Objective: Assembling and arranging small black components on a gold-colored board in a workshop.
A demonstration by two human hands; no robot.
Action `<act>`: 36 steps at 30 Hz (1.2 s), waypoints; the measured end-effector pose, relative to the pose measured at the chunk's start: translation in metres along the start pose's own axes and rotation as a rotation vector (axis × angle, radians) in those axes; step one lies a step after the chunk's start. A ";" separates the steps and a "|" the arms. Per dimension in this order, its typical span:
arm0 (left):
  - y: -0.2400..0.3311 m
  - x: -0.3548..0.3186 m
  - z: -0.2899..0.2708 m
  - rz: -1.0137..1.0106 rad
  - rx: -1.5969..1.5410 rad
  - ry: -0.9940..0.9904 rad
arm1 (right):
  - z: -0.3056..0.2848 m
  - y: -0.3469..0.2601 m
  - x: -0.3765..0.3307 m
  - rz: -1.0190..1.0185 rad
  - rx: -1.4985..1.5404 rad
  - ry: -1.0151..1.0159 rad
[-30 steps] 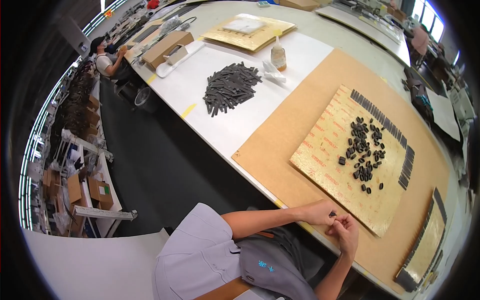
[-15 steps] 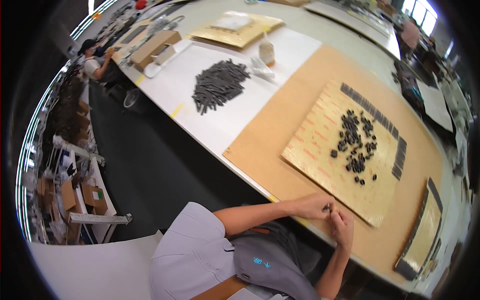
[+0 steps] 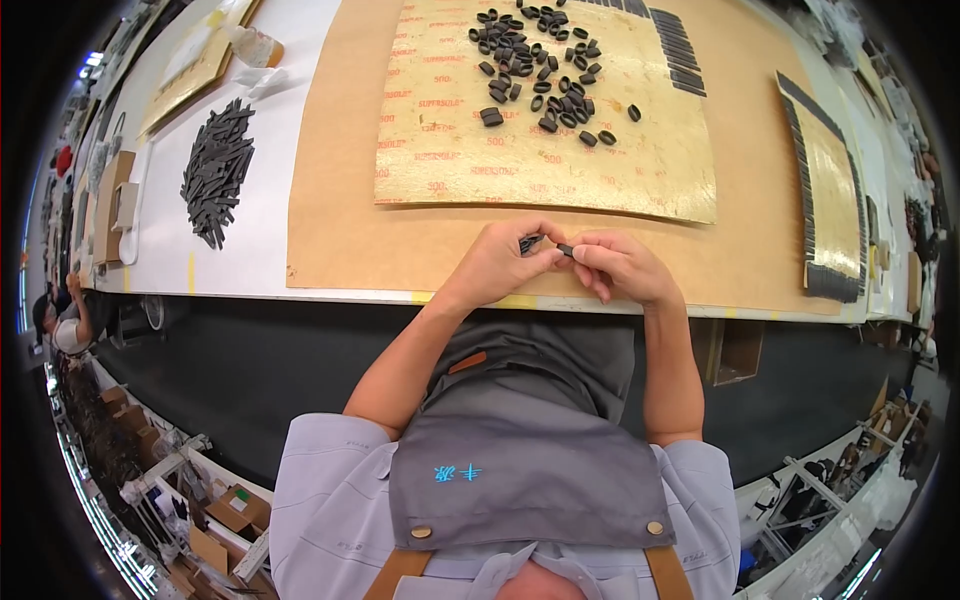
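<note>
Mid-frame, the left hand (image 3: pixel 505 262) and right hand (image 3: pixel 618 266) each keep a narrow grip, pinching one small black rubbery loop (image 3: pixel 563 250) above the brown-paper bench (image 3: pixel 340 240).

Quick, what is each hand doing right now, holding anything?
Left hand: closed, fingers curled on small black pieces.
Right hand: closed, pinching a small black piece at the fingertips.
</note>
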State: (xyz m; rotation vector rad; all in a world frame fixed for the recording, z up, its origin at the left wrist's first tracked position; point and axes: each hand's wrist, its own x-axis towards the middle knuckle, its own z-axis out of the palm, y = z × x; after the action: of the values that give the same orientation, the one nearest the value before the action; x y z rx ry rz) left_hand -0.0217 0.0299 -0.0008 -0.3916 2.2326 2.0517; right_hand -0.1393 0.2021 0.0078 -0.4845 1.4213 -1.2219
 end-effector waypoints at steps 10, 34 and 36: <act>-0.001 0.008 -0.005 0.089 0.041 0.000 | -0.002 -0.008 0.007 0.030 -0.014 0.017; -0.008 -0.003 -0.032 -0.157 -0.815 -0.026 | 0.032 -0.002 0.023 -0.260 -0.348 0.525; -0.011 0.003 -0.037 -0.101 -0.990 -0.026 | 0.017 -0.035 0.037 -0.349 -0.313 0.610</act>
State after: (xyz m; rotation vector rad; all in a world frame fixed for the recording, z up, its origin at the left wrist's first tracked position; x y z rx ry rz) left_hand -0.0177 -0.0080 -0.0088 -0.4947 0.9818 2.9049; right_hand -0.1460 0.1514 0.0239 -0.6228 2.1324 -1.5094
